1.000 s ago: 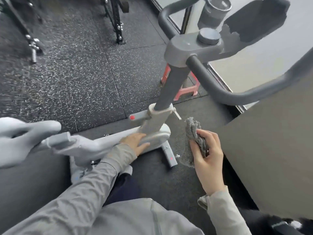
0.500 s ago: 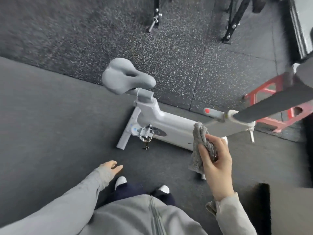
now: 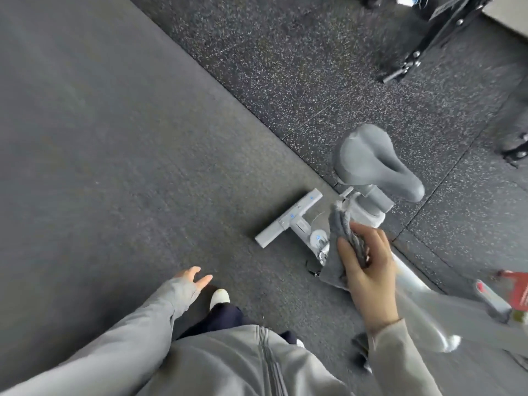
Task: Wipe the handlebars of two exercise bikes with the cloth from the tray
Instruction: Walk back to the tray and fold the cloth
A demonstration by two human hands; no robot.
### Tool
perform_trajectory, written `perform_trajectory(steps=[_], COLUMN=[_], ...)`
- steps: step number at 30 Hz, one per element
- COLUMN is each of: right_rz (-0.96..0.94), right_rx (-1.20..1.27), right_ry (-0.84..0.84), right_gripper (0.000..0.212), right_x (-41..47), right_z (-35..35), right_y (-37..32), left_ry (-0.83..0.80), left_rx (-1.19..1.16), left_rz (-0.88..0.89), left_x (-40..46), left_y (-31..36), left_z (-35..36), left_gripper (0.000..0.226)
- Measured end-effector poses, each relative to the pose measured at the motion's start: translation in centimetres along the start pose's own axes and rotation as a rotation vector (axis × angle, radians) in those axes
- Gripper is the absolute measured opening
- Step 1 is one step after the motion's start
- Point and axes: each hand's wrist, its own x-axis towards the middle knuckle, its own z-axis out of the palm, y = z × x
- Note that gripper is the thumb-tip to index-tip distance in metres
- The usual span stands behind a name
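Grey cloth (image 3: 341, 238) bunched in right hand (image 3: 367, 270); left hand (image 3: 193, 277), well apart, seemingly loose-fingered, holds nothing.

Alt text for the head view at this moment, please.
Seen from above, a person's right hand grips a bunched grey cloth over a grey exercise bike's saddle and rear foot bar. The left hand hangs open over dark matting.

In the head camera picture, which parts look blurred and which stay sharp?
Head view: the bike frame at lower right is smeared by motion, and the red stool near the right edge is blurred too; the saddle, the cloth in the right hand and the left hand read fairly sharp; the wide lens makes the floor seams run slanted.
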Motion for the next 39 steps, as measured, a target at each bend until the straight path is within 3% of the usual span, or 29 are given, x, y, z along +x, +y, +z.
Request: perform_trajectory(steps=[5,10,13,16,24,39], right_rz=[-0.018,-0.055,-0.038,-0.011,0.064,0.186], right_rx=[0.061,0.089,0.084,0.083,0.136,0.137], right_ry=[-0.122,-0.193,-0.208,-0.217,-0.192,0.038], right_gripper=[0.024,0.019,0.019,0.019,0.017,0.021], right_x=[3.0,6.3,8.8,11.2,21.4,41.0], right_z=[9.2,13.8,15.6,17.3,22.0,26.9], right_y=[-5.9,-8.8,-9.3,-9.4,-9.1,-7.7], left_ry=[0.020,0.058,-0.002,-0.068,-0.116,0.015], left_rx=[-0.139,-0.160,0.062,0.137,0.220,0.299], left_rz=[-0.039,-0.050,-0.052,-0.139,-0.149,0.017], left_x=[2.3,4.2,5.9,8.2,16.5,33.6], left_y=[-5.0,-8.4,-9.1,-8.6,-4.0,11.1], left_z=[-4.9,-8.0,-9.3,-11.0,-18.5,-36.2], left_gripper=[0.059,0.058,0.056,0.065,0.071,0.065])
